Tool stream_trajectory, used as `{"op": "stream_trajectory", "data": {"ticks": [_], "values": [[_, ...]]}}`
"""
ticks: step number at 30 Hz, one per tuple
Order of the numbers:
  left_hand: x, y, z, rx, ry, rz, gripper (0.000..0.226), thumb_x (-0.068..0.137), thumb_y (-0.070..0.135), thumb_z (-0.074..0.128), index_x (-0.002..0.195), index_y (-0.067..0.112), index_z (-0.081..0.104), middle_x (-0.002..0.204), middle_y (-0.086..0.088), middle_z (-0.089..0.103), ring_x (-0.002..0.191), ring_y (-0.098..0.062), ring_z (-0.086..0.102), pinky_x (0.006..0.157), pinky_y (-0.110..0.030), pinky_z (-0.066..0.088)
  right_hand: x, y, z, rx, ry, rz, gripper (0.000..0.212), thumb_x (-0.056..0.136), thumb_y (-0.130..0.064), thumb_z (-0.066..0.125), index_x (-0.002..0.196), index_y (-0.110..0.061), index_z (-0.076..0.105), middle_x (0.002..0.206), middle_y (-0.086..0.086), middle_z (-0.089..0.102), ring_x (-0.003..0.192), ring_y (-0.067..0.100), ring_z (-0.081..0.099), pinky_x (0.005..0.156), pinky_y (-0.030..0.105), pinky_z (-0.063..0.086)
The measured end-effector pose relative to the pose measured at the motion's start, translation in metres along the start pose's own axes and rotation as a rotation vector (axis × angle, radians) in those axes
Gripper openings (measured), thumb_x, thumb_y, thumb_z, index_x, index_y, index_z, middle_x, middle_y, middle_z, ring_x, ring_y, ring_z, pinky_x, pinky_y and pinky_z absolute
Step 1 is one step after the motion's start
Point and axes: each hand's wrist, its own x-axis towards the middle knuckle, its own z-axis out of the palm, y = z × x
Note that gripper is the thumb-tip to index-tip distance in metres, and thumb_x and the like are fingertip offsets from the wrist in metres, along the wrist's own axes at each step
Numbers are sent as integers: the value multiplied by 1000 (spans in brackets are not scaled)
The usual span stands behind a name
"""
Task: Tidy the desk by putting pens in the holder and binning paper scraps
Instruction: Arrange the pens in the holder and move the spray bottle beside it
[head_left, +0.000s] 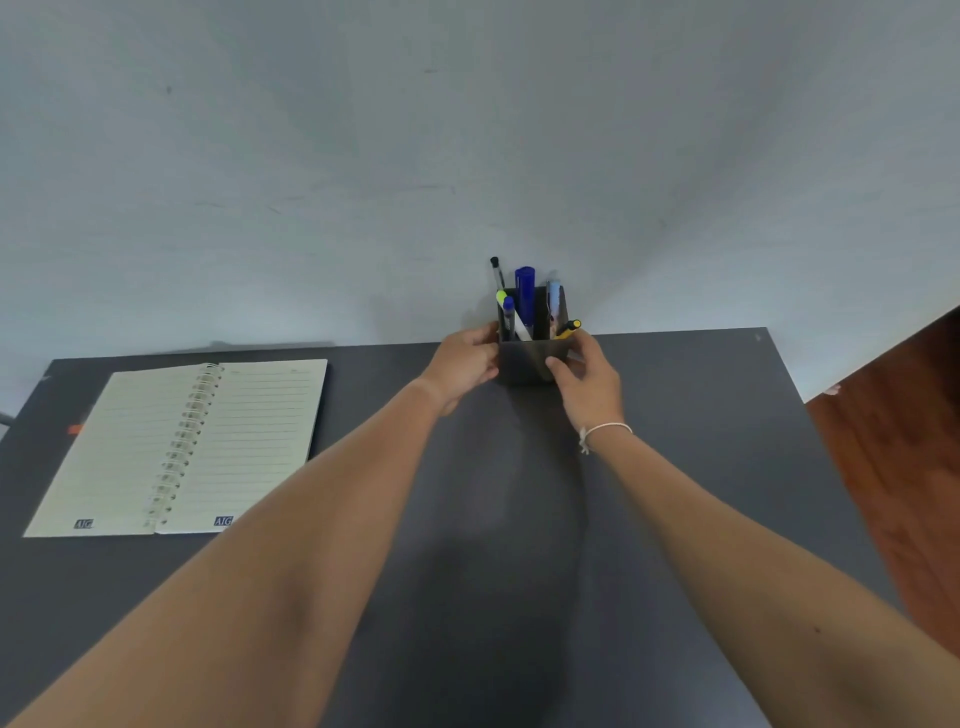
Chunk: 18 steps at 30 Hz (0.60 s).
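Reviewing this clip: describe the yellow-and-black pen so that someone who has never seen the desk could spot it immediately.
Start at the dark grey desk and look to its far edge by the wall, where both hands grip a dark square pen holder. The yellow-and-black pen sits at the holder's right corner, just above the right hand. Unlike the taller pens standing upright, it leans low over the rim, and it is the only yellow-bodied one.

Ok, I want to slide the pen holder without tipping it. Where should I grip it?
Hold the pen holder low on its two flat side walls, one hand from each side, as the left hand and right hand do now; the pens make it top-heavy.
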Motion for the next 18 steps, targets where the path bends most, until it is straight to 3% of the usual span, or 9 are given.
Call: {"op": "stream_trajectory", "data": {"ticks": [6,8,11,15,18], "values": [[-12,2,-2,42,31,11,49,97,5,37,145,10,26,149,-12,37,127,-24,48,104,-30,39,-8,-4,-4,-12,5,51,55,87,-16,60,138,-20,39,135,5,54,110,13,56,93,21,38],[-22,2,-7,59,42,21,49,97,6,37,145,8,27,140,-9,46,108,-18,52,93,-25,43,-18,-6,-7,-6,19,58,54,86,-17,61,137,-18,40,135,5,55,110,11,54,94,19,37],[-40,1,-19,91,46,20,47,97,10,39,143,8,30,99,3,52,92,-13,47,83,-23,44,-38,-11,-9,-21,10,52,50,86,-18,61,133,-18,44,130,2,58,104,7,54,89,16,37],[-72,-7,-39,163,101,31,44,97,14,42,140,9,37,104,-3,48,97,-16,47,81,-23,46,-74,-20,-6,-29,-45,52,44,87,-20,60,130,-20,49,124,3,60,95,7,53,86,20,40],[-100,-17,-57,219,123,37,42,96,17,43,138,13,43,105,-3,50,97,-16,49,89,-29,44,-108,-24,6,-39,-132,42,40,87,-21,61,126,-21,52,122,1,61,96,8,55,84,21,41]]}}
